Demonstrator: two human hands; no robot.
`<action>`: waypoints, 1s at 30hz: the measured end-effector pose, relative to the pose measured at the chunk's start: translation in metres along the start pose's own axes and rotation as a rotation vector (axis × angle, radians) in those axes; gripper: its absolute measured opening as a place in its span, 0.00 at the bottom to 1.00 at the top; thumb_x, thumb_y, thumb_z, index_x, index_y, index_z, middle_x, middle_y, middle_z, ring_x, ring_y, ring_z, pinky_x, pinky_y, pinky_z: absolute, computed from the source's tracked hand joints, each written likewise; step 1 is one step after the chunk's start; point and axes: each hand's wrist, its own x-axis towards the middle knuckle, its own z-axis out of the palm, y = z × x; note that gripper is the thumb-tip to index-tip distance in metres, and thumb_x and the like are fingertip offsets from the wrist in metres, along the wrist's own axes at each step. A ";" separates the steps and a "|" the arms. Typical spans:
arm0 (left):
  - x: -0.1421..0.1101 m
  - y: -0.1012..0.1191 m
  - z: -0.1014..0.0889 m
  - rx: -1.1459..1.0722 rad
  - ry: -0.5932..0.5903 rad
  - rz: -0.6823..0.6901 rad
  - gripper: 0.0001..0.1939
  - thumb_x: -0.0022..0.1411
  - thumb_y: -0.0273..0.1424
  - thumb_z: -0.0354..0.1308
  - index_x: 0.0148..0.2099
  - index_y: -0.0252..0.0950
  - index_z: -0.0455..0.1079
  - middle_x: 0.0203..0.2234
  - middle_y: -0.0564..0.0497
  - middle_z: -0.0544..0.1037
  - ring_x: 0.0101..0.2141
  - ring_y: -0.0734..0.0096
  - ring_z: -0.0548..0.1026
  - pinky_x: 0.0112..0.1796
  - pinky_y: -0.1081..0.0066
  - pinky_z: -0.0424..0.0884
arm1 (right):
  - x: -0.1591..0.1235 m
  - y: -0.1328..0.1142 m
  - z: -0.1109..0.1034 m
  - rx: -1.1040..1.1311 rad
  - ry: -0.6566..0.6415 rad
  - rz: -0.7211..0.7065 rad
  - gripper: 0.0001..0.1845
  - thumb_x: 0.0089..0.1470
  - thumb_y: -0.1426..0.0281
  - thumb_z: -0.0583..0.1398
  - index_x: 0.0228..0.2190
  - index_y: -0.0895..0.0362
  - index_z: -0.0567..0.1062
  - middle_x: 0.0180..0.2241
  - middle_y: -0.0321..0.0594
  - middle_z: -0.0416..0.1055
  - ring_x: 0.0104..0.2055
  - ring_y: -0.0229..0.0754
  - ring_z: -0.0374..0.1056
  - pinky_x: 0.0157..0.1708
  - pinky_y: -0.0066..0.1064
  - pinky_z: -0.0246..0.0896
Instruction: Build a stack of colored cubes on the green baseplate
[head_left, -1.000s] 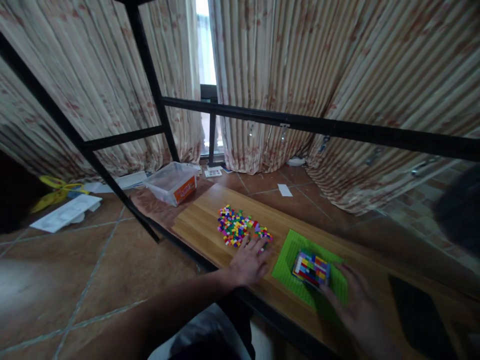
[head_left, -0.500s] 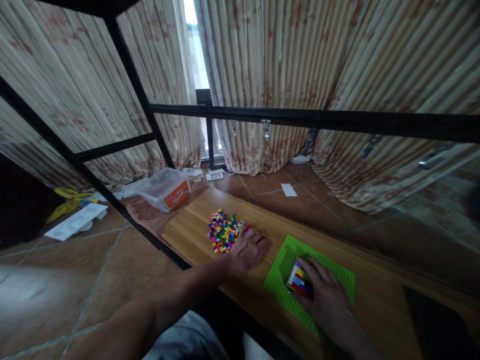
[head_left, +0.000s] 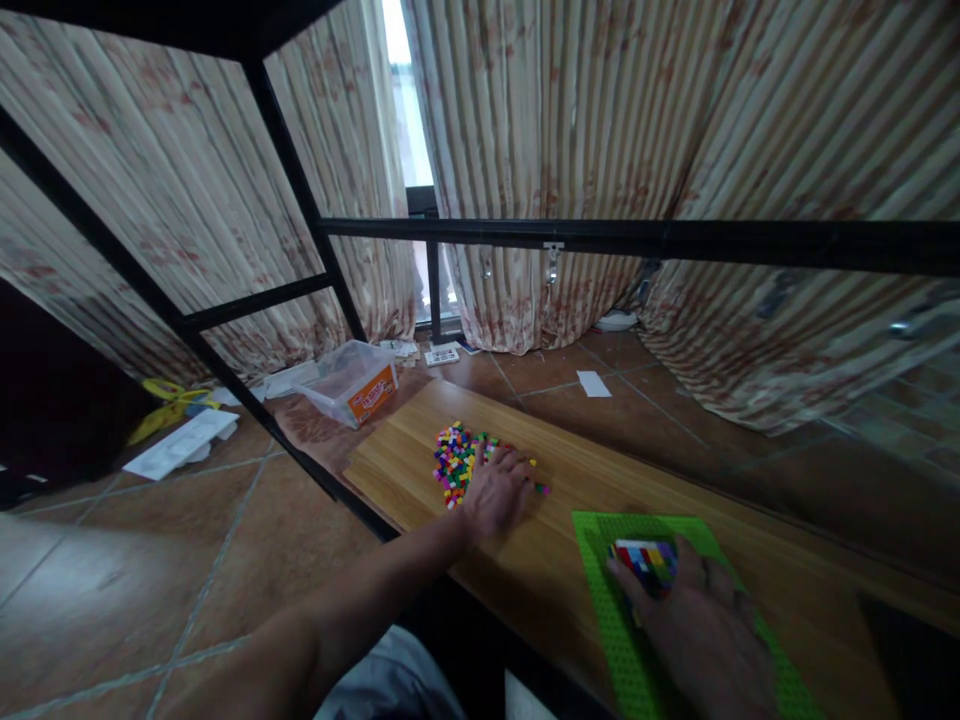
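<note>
My left hand [head_left: 496, 490] lies palm down with fingers apart at the right side of a pile of small coloured toy bricks [head_left: 454, 460]. A few loose bricks [head_left: 541, 488] show just past its fingertips. On a green baseplate [head_left: 600, 560] stands a small block built of toy bricks [head_left: 646, 560], with white, red, blue, yellow and purple rows. My right hand [head_left: 701, 620] grips this block, thumb on the near left side and fingers on the far right side. The hand covers part of the block and much of the plate.
The wooden board [head_left: 420, 410] carries pile and plate, with a dark flat object [head_left: 907, 650] at its right end. A clear plastic box [head_left: 349, 380] stands on the tiled floor beyond it. Black metal bars [head_left: 480, 230] cross in front of the curtains.
The green baseplate and the brick block have turned under my right hand. My left hand has shifted slightly over the pile, and a few bricks now show beyond its fingertips.
</note>
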 end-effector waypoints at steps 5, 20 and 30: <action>-0.003 -0.049 -0.020 -0.040 0.136 -0.227 0.15 0.68 0.34 0.52 0.54 0.40 0.71 0.53 0.45 0.75 0.53 0.56 0.71 0.58 0.48 0.63 | -0.001 0.003 0.010 0.021 0.025 0.035 0.43 0.48 0.44 0.56 0.59 0.54 0.64 0.57 0.63 0.64 0.59 0.74 0.60 0.47 0.66 0.60; 0.025 -0.145 -0.018 -0.261 -0.086 -0.191 0.23 0.71 0.43 0.42 0.56 0.36 0.70 0.53 0.44 0.76 0.56 0.60 0.71 0.61 0.55 0.62 | 0.014 -0.050 0.003 0.025 0.017 -0.287 0.23 0.63 0.62 0.47 0.49 0.55 0.75 0.55 0.52 0.68 0.55 0.56 0.65 0.54 0.52 0.62; 0.013 -0.131 -0.025 -0.462 -0.101 -0.038 0.26 0.71 0.47 0.42 0.54 0.37 0.72 0.52 0.43 0.77 0.55 0.58 0.72 0.58 0.57 0.66 | 0.059 -0.111 0.065 0.086 -0.192 -0.288 0.17 0.58 0.77 0.49 0.40 0.56 0.77 0.39 0.45 0.73 0.44 0.45 0.69 0.47 0.34 0.63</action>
